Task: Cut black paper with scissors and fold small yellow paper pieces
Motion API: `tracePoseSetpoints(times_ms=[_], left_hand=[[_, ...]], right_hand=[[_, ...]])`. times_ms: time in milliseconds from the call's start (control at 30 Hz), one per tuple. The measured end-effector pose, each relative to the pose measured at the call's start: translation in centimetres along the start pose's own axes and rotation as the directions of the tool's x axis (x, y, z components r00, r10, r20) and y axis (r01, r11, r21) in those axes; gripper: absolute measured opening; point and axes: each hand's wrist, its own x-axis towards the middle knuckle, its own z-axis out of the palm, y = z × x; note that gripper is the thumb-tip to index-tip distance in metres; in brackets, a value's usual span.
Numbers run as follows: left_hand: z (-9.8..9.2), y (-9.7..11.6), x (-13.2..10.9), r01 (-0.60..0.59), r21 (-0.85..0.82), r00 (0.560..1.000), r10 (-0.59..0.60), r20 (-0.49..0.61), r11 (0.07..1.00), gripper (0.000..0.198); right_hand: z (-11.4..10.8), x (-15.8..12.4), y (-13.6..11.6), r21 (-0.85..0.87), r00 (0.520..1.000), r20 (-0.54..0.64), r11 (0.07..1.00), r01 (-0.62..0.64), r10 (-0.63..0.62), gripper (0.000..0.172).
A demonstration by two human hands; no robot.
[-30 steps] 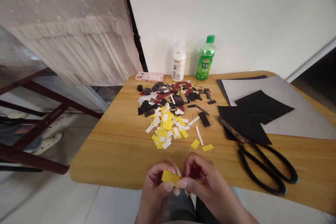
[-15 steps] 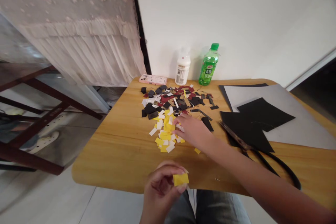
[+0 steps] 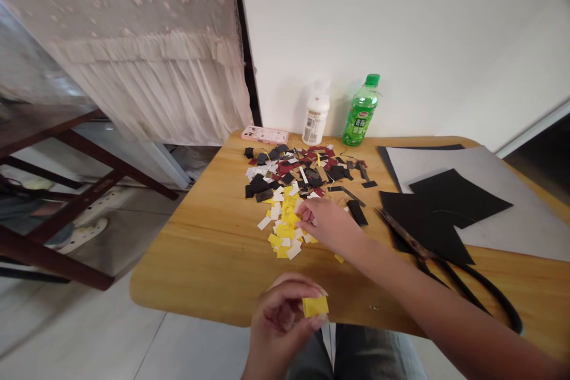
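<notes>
Close to the table's front edge, my left hand (image 3: 280, 320) pinches a small stack of yellow paper pieces (image 3: 316, 306) between thumb and fingertips. Over the right side of a heap of yellow and white paper pieces (image 3: 285, 230), my right hand (image 3: 323, 219) has its fingers curled in a pinch. What lies between its fingertips, if anything, is too small to make out. Behind that heap spreads a pile of black, dark red, tan and white paper scraps (image 3: 294, 172). One stray yellow piece (image 3: 339, 258) lies under the edge of my right forearm.
Scissors (image 3: 421, 249) with black handles rest at the right, partly on black paper sheets (image 3: 418, 214) over a large grey sheet (image 3: 490, 237). Along the wall are a pink phone (image 3: 265, 134), a white bottle (image 3: 316, 116) and a green bottle (image 3: 361, 113). A dark wooden chair (image 3: 89, 190) stands left.
The whole view has shifted slightly, so things appear a little further right. My right hand's fingers have drawn closer together at the yellow heap. My left hand keeps its yellow stack.
</notes>
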Motion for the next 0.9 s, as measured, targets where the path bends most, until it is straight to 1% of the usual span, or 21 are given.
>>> tracePoseSetpoints(times_ms=[100, 167, 233, 300, 333, 400, 467, 500, 533, 567, 600, 633, 700, 767, 833, 900], left_hand=[[0.0, -0.1, 0.1, -0.028, 0.01, 1.0, 0.028, -0.003, 1.0, 0.019], [0.1, 0.1, 0.3, -0.024, 0.021, 1.0, 0.024, -0.014, 1.0, 0.018], [0.4, 0.5, 0.3, 0.01, 0.032, 0.999, -0.008, -0.048, 0.999, 0.015], [0.7, 0.9, 0.3, 0.065, 0.029, 0.992, -0.061, -0.11, 0.997, 0.013], [0.7, 1.1, 0.3, 0.091, 0.019, 0.987, -0.088, -0.133, 0.996, 0.013], [0.6, 1.3, 0.3, 0.129, -0.01, 0.981, -0.129, -0.147, 0.992, 0.013], [0.3, 1.3, 0.4, 0.166, -0.044, 0.98, -0.17, -0.105, 0.985, 0.014], [0.1, 1.3, 0.4, 0.193, -0.065, 0.978, -0.197, -0.074, 0.979, 0.015], [-0.1, 1.4, 0.5, 0.225, -0.087, 0.972, -0.229, -0.042, 0.97, 0.016], [-0.3, 1.4, 0.6, 0.258, -0.105, 0.965, -0.26, -0.01, 0.96, 0.017], [-0.4, 1.5, 0.7, 0.287, -0.118, 0.958, -0.286, 0.027, 0.951, 0.018], [-0.5, 1.6, 0.8, 0.31, -0.123, 0.95, -0.305, 0.06, 0.943, 0.018], [-0.6, 1.7, 0.8, 0.337, -0.126, 0.941, -0.329, 0.082, 0.933, 0.02], [-0.6, 1.8, 0.8, 0.345, -0.131, 0.938, -0.341, 0.057, 0.929, 0.022], [-0.6, 1.8, 0.8, 0.334, -0.135, 0.943, -0.33, 0.053, 0.933, 0.022], [-0.7, 1.7, 0.9, 0.316, -0.099, 0.947, -0.307, 0.09, 0.944, 0.021]], right_hand=[[-0.1, -0.1, 0.2, 0.074, 0.999, -0.032, 0.997, 0.02, -0.018, 0.011], [-0.5, -0.4, 0.3, 0.142, 0.998, -0.056, 0.99, 0.024, -0.016, 0.01], [-1.3, -1.0, 0.3, 0.228, 0.998, -0.061, 0.973, 0.029, -0.015, 0.009], [-2.5, -2.2, 0.4, 0.306, 0.999, -0.043, 0.951, 0.036, -0.024, 0.007], [-3.1, -2.9, 0.5, 0.349, 0.999, -0.02, 0.936, 0.036, -0.031, 0.01], [-4.6, -4.7, 0.7, 0.477, 0.997, 0.062, 0.879, 0.011, -0.046, 0.027], [-5.8, -6.5, 0.8, 0.672, 0.971, 0.226, 0.734, -0.094, -0.083, 0.037], [-6.3, -7.2, 0.8, 0.719, 0.942, 0.318, 0.675, -0.164, -0.109, 0.04], [-6.6, -7.8, 0.7, 0.742, 0.909, 0.392, 0.633, -0.221, -0.142, 0.044], [-6.8, -8.2, 0.6, 0.742, 0.877, 0.449, 0.618, -0.259, -0.172, 0.047], [-6.8, -8.4, 0.5, 0.735, 0.852, 0.486, 0.618, -0.278, -0.196, 0.049], [-6.7, -8.5, 0.3, 0.732, 0.837, 0.503, 0.621, -0.28, -0.216, 0.05], [-6.2, -8.3, -0.1, 0.729, 0.823, 0.514, 0.629, -0.271, -0.241, 0.051], [-5.7, -8.0, -0.5, 0.721, 0.815, 0.523, 0.639, -0.268, -0.249, 0.05], [-5.4, -7.8, -0.6, 0.71, 0.815, 0.527, 0.652, -0.266, -0.242, 0.049], [-5.3, -7.8, -0.7, 0.707, 0.821, 0.523, 0.655, -0.267, -0.23, 0.048]])
